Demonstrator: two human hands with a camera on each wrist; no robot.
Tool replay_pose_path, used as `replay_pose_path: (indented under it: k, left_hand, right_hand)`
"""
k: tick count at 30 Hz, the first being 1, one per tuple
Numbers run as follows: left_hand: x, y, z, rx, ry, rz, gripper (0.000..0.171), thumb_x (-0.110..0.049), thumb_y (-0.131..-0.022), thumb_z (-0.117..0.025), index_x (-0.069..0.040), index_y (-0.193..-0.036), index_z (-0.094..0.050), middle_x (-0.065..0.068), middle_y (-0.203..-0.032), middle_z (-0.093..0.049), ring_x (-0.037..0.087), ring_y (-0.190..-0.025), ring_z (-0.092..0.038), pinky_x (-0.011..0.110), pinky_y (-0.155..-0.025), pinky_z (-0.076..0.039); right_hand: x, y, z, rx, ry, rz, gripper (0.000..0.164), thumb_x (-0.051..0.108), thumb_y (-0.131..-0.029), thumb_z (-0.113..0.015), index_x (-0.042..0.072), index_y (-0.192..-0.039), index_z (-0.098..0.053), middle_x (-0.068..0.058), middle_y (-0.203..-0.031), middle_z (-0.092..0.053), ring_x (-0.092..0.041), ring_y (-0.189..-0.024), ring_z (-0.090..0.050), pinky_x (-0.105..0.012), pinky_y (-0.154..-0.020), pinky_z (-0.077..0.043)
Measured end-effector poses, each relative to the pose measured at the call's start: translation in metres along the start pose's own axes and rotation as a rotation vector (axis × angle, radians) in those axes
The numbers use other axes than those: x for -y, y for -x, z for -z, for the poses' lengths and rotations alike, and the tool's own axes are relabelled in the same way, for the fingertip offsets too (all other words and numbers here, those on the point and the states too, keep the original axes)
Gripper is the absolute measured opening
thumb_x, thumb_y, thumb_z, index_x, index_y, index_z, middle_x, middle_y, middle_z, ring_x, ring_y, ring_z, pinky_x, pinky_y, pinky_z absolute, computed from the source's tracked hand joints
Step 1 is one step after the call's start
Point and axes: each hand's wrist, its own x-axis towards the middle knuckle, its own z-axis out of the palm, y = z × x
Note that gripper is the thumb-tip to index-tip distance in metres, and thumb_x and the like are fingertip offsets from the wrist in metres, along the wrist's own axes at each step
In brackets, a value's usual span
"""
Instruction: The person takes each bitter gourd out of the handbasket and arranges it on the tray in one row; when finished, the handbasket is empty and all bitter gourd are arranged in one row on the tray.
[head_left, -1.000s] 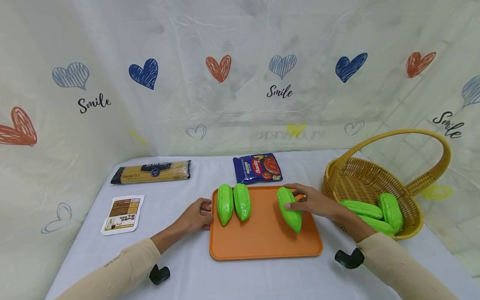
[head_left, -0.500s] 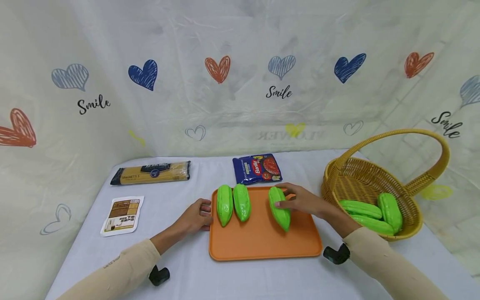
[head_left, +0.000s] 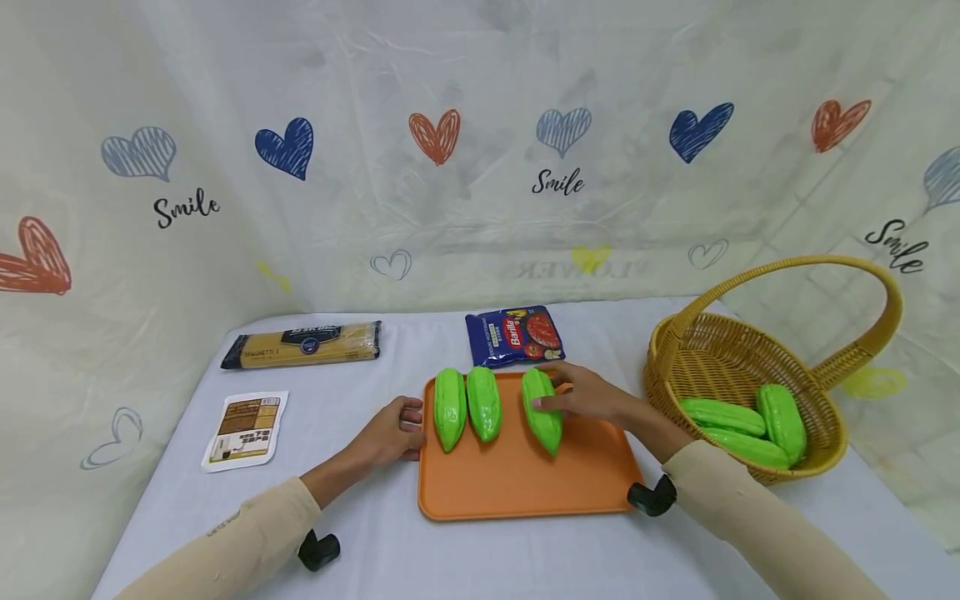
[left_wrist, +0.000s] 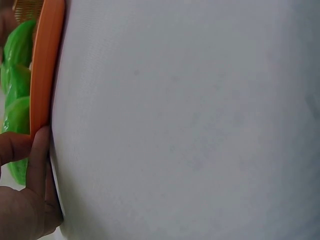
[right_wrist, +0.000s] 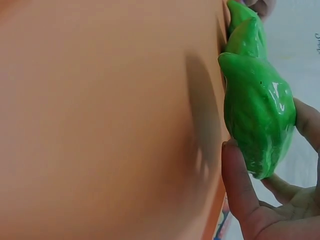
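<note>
My right hand (head_left: 583,395) grips a glossy green ridged gourd (head_left: 540,417) with a pointed end, over the back part of an orange tray (head_left: 510,487). In the right wrist view, thumb and fingers hold this gourd (right_wrist: 260,110) around its blunt end, and its shadow falls on the tray. Two like gourds, a left one (head_left: 450,408) and a right one (head_left: 484,404), lie side by side on the tray's left part. At the tray's left edge my left hand (head_left: 388,432) pinches the rim, as the left wrist view shows of the tray wall (left_wrist: 44,65).
On the right stands a wicker basket (head_left: 660,358) with a tall handle and several green gourds (head_left: 782,425) inside. Behind the tray lies a blue Barilla pouch (head_left: 515,337). A spaghetti pack (head_left: 311,343) and a white-edged packet (head_left: 245,430) lie to the left.
My right hand has carried the gourd leftward across the tray, closer to the other two. The left hand stays at the tray's left edge.
</note>
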Motion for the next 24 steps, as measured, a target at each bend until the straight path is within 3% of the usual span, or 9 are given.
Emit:
replay_pose_path:
  k: [5,10,19,24]
  left_hand:
    - [-0.001,0.000,-0.001,0.001,0.003,0.006,0.063,0.002,-0.082,-0.068,-0.001,-0.141,-0.046,0.015,-0.124,-0.052,0.025,-0.106,-0.060,0.034,-0.074,-0.064]
    - [-0.002,0.000,-0.001,-0.009,-0.013,0.008,0.063,0.002,-0.083,-0.068,-0.002,-0.142,-0.046,0.015,-0.124,-0.053,0.025,-0.106,-0.060,0.033,-0.075,-0.064]
    - [-0.001,0.000,-0.001,-0.005,-0.013,0.004,0.065,0.002,-0.082,-0.069,-0.002,-0.142,-0.045,0.015,-0.124,-0.052,0.025,-0.106,-0.061,0.033,-0.075,-0.064]
    - [0.001,-0.002,-0.001,-0.006,0.011,-0.010,0.066,0.004,-0.081,-0.068,0.000,-0.142,-0.045,0.016,-0.124,-0.052,0.025,-0.106,-0.060,0.033,-0.073,-0.064]
  right_hand:
    - [0.003,-0.007,-0.005,-0.002,-0.007,-0.026,0.079,0.043,-0.087,-0.076,0.016,-0.152,-0.040,-0.020,-0.142,-0.052,-0.030,-0.121,-0.058,-0.038,-0.090,-0.061]
    - [0.009,-0.015,-0.008,0.021,-0.019,0.006,0.078,0.039,-0.088,-0.075,0.011,-0.151,-0.040,-0.024,-0.145,-0.049,-0.037,-0.129,-0.053,-0.043,-0.094,-0.059]
    - [0.011,-0.027,-0.011,0.039,-0.066,-0.008,0.079,0.035,-0.090,-0.074,0.007,-0.153,-0.035,-0.028,-0.146,-0.047,-0.038,-0.128,-0.055,-0.044,-0.097,-0.058]
    - [0.012,-0.032,-0.013,0.026,-0.047,-0.027,0.076,0.038,-0.089,-0.074,0.008,-0.150,-0.041,-0.025,-0.144,-0.050,-0.036,-0.130,-0.054,-0.044,-0.098,-0.058]
